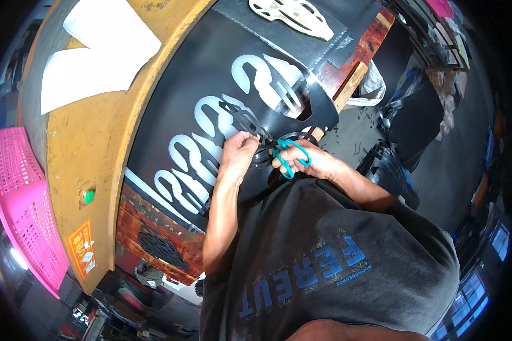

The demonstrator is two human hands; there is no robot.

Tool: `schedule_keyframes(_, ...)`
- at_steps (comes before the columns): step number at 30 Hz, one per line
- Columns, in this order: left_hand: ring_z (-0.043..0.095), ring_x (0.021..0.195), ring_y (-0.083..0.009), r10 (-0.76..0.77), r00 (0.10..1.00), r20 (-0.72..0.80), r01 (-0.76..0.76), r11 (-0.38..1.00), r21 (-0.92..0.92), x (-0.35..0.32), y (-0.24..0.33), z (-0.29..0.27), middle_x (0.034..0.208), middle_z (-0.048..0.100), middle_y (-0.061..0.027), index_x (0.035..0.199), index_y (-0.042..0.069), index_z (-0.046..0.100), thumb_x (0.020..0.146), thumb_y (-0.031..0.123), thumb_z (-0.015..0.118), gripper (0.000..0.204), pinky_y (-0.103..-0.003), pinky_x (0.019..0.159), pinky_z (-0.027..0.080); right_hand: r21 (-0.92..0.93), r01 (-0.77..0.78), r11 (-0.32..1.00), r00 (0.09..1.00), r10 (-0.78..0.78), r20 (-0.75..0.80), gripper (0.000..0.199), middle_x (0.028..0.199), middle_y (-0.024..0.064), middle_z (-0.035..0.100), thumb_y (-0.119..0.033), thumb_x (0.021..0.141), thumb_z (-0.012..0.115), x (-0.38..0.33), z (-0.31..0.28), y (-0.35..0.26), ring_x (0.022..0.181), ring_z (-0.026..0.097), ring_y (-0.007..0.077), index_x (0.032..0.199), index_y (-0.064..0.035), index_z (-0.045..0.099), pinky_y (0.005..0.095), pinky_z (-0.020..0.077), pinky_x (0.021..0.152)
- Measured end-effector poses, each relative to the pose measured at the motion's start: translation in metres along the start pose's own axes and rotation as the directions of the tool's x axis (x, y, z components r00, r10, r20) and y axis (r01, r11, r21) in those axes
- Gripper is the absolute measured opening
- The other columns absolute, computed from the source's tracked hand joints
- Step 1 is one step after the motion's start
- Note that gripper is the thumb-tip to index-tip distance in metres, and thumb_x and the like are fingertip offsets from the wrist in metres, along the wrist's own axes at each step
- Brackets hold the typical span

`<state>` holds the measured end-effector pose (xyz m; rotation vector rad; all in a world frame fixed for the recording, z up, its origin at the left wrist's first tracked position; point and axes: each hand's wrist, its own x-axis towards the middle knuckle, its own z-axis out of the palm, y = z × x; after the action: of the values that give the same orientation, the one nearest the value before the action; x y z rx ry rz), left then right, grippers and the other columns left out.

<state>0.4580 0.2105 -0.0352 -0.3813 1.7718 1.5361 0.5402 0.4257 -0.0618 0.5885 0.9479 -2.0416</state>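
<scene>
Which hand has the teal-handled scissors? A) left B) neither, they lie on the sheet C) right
C: the right hand has its fingers through the teal loops of the scissors, while the left hand grips the black sheet beside the blades.

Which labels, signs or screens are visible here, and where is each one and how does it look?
Orange sticker: on the yellow machine's front, lower left; rectangular, with small white patches.
Green button: just above the sticker; round, in a metal ring.
Screens: at the lower right rim; blue-lit panels, too blurred for more.
</scene>
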Motion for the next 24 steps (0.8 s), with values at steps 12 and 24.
schedule_keyframes(12, 0.051, 0.072, -0.0041, 0.026, 1.000, 0.009, -0.026, 0.998, -0.062, 0.001, -0.008, -0.004, 0.084, 0.063, 0.0055, 0.098, 0.002, 0.073, 0.102, 0.014, 0.070, 0.012, -0.024, 0.064, 0.041, -0.088, 0.003, 0.996, 1.000, -0.004, -0.007, 0.050, 0.108, 0.0141, 0.078, -0.028, 0.093, 0.076, 0.007, -0.012, -0.009, 0.087, 0.075, 0.0182, 0.130, 0.0035, 0.068, 0.0290, 0.0584, 0.078)
schedule_keyframes(24, 0.044, 0.068, -0.0030, 0.024, 1.000, 0.010, -0.023, 0.998, -0.058, 0.001, -0.010, -0.004, 0.080, 0.058, 0.0088, 0.098, 0.003, 0.074, 0.102, 0.016, 0.071, 0.014, -0.024, 0.060, 0.035, -0.170, 0.037, 0.985, 0.999, -0.033, 0.022, 0.043, 0.097, 0.0083, 0.077, -0.029, 0.091, 0.080, 0.005, -0.009, -0.019, 0.079, 0.069, 0.0107, 0.123, 0.0004, 0.073, 0.0235, 0.0526, 0.068)
